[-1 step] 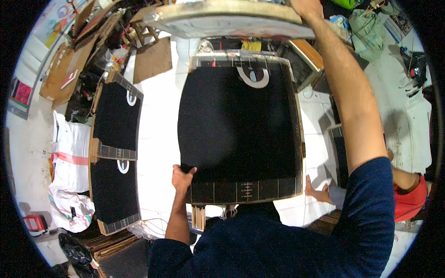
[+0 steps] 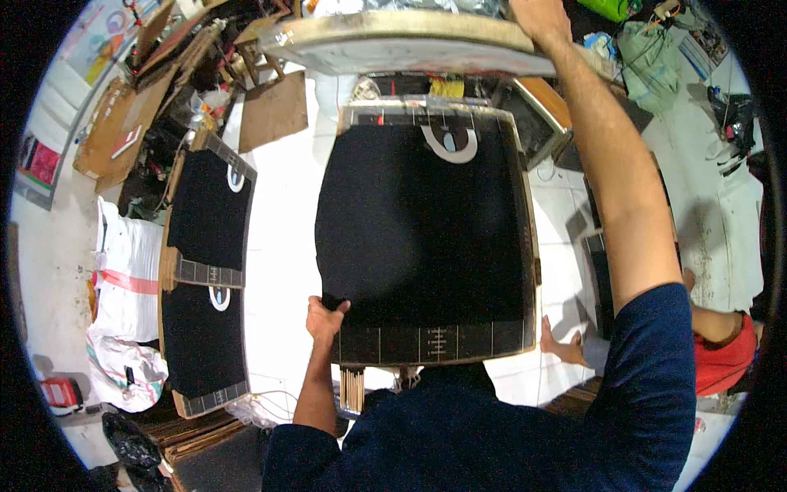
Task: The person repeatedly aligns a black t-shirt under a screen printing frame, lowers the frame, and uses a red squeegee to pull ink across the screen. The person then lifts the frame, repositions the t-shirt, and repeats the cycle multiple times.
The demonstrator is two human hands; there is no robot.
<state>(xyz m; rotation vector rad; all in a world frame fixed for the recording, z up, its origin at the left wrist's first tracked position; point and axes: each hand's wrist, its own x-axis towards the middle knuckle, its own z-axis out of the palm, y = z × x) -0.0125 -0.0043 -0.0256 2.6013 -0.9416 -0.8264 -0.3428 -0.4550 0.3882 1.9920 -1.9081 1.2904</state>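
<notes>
Two hands at work | left hand (image 2: 326, 318) pinches near-left corner of black fabric sheet (image 2: 422, 230) lying flat on wooden printing board (image 2: 531, 246) | right hand (image 2: 541, 18) closed on raised pale screen frame (image 2: 410, 41) | advice: judged best to keep corner taut, lower frame squarely.

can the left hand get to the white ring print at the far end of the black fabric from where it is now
Probably not without shifting. The left hand grips the near-left corner of the black fabric, and the white ring print lies at the far end. Nothing blocks the way; it just looks a long stretch.
</notes>
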